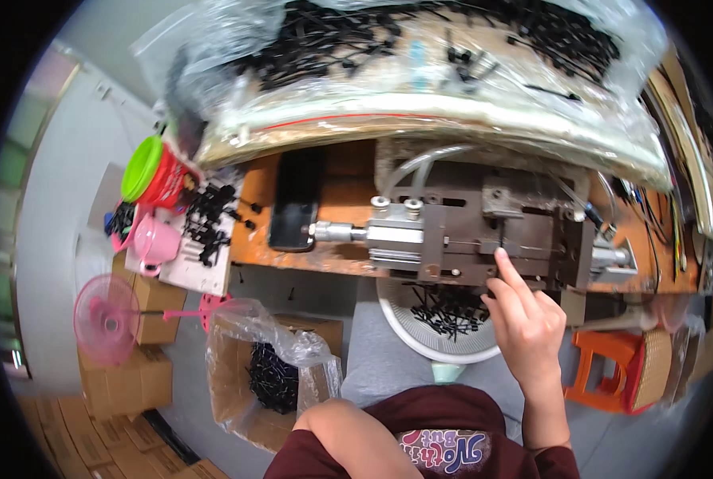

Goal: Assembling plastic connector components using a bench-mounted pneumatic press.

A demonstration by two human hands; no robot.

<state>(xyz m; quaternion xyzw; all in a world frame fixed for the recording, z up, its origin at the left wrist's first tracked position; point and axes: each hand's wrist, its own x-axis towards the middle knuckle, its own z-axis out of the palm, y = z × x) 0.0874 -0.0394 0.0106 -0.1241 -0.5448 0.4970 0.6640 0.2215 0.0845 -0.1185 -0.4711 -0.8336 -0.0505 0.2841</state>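
We are looking down at a cluttered workbench (340, 199) where our right hand (528, 323) is reaching up to a small pneumatic press fixture (484, 235), index finger extended and touching the slot at its middle, the other fingers loosely curled and holding nothing we can make out. Our left hand is lying out of sight; only the bent left arm (356, 439) is showing at the lower edge, so we cannot tell how that hand is set. We are judging this as the seating step, with the fingertip pressing or checking a part in the fixture; the next move is likely calling for a clean withdrawal clear of the ram. A white basket (420, 327) of black plastic parts is sitting just below the bench edge, leaving open room beneath the wrist. A dark phone (294, 203) is lying to the left.
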